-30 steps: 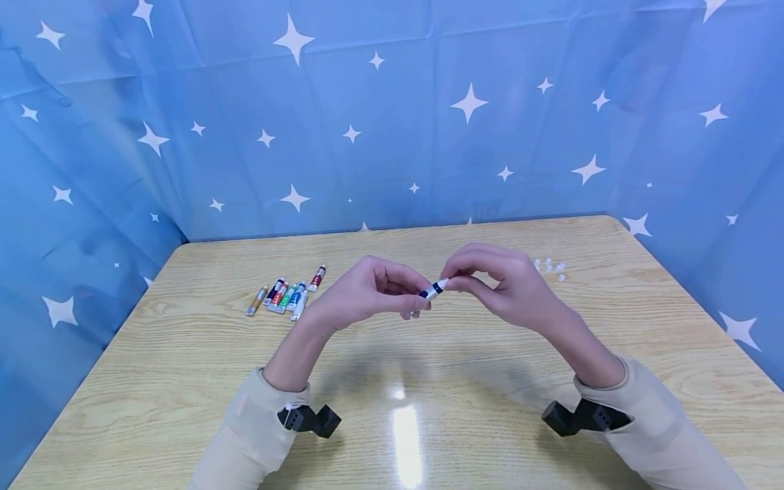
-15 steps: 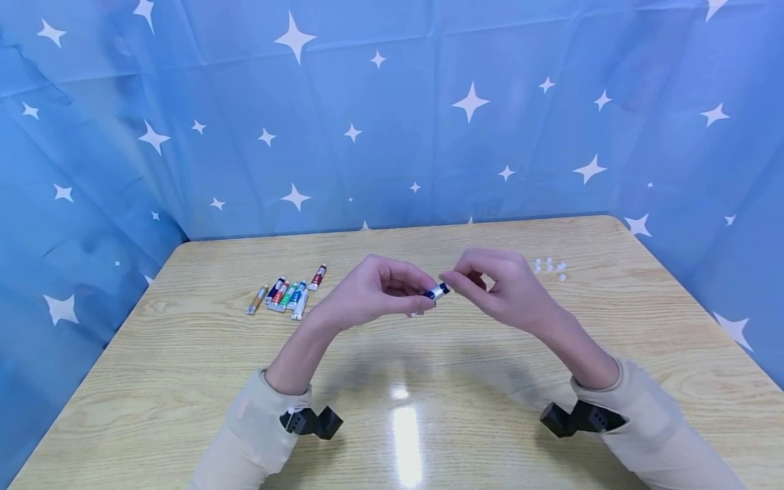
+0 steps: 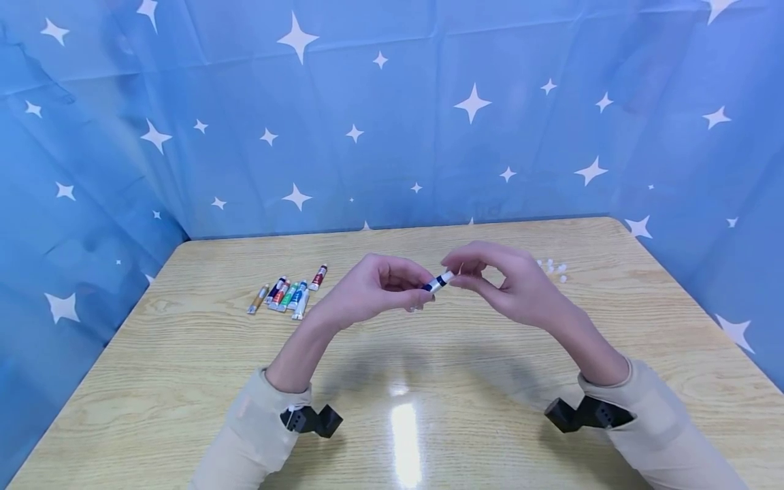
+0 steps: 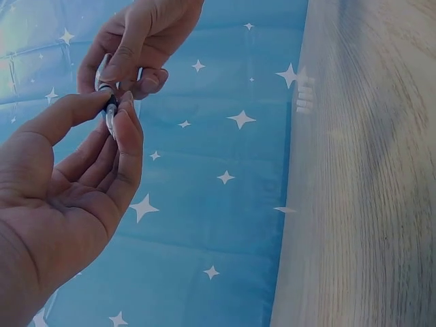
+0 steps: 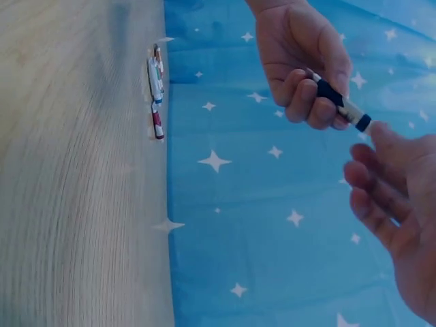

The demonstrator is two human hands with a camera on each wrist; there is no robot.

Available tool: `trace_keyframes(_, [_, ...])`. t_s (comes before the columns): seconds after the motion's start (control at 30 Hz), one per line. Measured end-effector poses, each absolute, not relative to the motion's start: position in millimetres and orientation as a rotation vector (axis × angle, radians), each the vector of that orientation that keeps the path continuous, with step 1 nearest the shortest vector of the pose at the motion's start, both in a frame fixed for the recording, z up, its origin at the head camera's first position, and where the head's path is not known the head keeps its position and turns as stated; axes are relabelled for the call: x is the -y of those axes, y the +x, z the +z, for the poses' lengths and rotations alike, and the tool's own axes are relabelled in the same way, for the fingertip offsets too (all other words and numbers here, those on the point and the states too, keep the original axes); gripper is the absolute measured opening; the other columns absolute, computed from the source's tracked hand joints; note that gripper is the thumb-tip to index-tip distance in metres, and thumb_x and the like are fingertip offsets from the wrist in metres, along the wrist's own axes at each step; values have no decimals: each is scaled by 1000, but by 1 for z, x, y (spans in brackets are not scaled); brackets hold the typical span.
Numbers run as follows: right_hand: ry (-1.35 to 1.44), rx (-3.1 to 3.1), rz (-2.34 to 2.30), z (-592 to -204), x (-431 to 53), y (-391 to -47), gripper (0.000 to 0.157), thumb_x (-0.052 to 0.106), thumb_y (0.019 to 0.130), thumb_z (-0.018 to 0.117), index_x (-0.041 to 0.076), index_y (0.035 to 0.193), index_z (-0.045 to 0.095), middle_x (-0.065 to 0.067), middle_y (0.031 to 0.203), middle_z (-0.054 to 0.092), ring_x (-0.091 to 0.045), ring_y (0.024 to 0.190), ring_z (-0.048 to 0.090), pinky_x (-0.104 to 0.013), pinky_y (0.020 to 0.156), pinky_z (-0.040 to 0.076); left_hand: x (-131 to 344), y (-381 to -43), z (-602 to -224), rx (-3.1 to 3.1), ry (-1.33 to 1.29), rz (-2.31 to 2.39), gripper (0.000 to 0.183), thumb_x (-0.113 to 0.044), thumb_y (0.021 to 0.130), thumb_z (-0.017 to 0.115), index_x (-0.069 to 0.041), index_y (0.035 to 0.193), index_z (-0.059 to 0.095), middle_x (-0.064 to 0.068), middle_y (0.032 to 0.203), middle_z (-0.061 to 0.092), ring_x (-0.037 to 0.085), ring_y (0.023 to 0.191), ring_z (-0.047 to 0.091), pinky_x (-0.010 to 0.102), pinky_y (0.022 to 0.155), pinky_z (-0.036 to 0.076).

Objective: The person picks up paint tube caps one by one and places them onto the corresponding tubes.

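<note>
Over the middle of the table my left hand (image 3: 376,292) pinches a small paint tube (image 3: 436,284) between thumb and fingers. The tube is silver and dark blue, tilted with its white cap (image 3: 449,275) pointing up toward the right. My right hand (image 3: 508,282) has its thumb and index finger around the cap, the other fingers loosely bent. In the right wrist view the thumb tip is right at the cap end, and the tube's body (image 5: 351,112) shows between both hands. The left hand's fingers hide the tube's lower end in the head view.
Several paint tubes (image 3: 284,296) in various colours lie grouped on the wooden table (image 3: 184,381) at left, with a dark red tube (image 3: 318,277) just beyond. Several small white caps (image 3: 562,269) sit behind the right hand. A blue starry cloth (image 3: 392,122) hangs behind the table.
The right hand's fingertips closed over the cap, hiding it half a second ago; now they have spread and shifted slightly right, showing the cap again. The left hand stays nearly still with the tube.
</note>
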State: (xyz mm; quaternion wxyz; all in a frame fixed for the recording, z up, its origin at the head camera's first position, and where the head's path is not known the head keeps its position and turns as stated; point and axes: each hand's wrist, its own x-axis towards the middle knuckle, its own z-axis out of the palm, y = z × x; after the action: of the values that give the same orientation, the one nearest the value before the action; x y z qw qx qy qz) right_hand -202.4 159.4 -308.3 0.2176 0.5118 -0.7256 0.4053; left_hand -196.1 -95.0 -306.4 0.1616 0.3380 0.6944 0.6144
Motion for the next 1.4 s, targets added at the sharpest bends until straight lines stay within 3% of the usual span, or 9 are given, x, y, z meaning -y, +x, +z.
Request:
trace_keyframes(0.1, [1431,2001,1125,-307,-160,-203,16,0,91,71,2,107,71,-4,95,72,-11,79,66,-18,73,53,95,-197,-307,-1977,959,1749,19,1,94,68,5,113,71,10,94,73,35,81,65,33,73,57])
trace_keyframes(0.27, [1417,1995,1089,-306,-158,-202,43,-25,71,76,4,103,72,-1,92,71,-9,78,66,-18,70,52,94,-198,-307,-1969,958,1745,19,1,94,68,5,113,71,11,94,73,32,81,65,33,73,57])
trace_keyframes(0.43, [1407,1981,1036,-308,-158,-203,7,6,95,69,3,100,71,-2,90,70,-9,75,61,-17,66,47,94,-198,-307,-1985,955,1737,18,0,95,68,4,112,72,10,94,73,49,86,61,32,73,57])
trace_keyframes(0.6, [1393,1978,1003,-312,-158,-204,29,28,103,57,4,97,71,0,84,67,-8,70,56,-16,62,43,92,-196,-307,-2048,964,1729,18,0,94,69,3,111,73,10,95,74,47,85,64,31,71,57])
trace_keyframes(0.8, [1375,1972,986,-314,-157,-204,28,29,104,56,6,95,71,3,82,64,-6,67,50,-18,59,41,88,-193,-306,-2149,978,1713,18,-1,93,71,3,110,73,9,95,75,21,81,71,41,76,60])
trace_keyframes(1.0, [1356,1964,963,-316,-158,-207,28,29,104,56,7,94,70,3,81,64,-6,67,50,-18,58,40,83,-192,-308,-2336,974,1677,18,-5,91,75,-1,108,76,4,94,75,16,81,72,35,75,60])
trace_keyframes(1.13, [1310,1971,959,-319,-159,-210,4,8,96,69,7,93,70,2,82,65,-9,66,51,-17,57,39,79,-193,-312,-2506,989,1661,18,-7,90,77,-4,107,77,2,96,75,11,81,69,32,75,60])
trace_keyframes(1.27, [1273,1993,959,-321,-159,-213,27,-16,79,76,7,93,69,1,83,65,-9,65,51,-17,56,39,77,-194,-314,-2643,1015,1623,19,-6,87,80,-4,105,78,2,97,70,11,80,65,31,75,60])
trace_keyframes(1.4, [1233,2005,963,-322,-159,-214,30,-18,77,76,7,93,70,2,82,65,-8,64,50,-17,54,38,76,-194,-316,-2720,1045,1563,21,-5,84,82,-3,104,78,4,97,67,13,79,64,24,74,59])
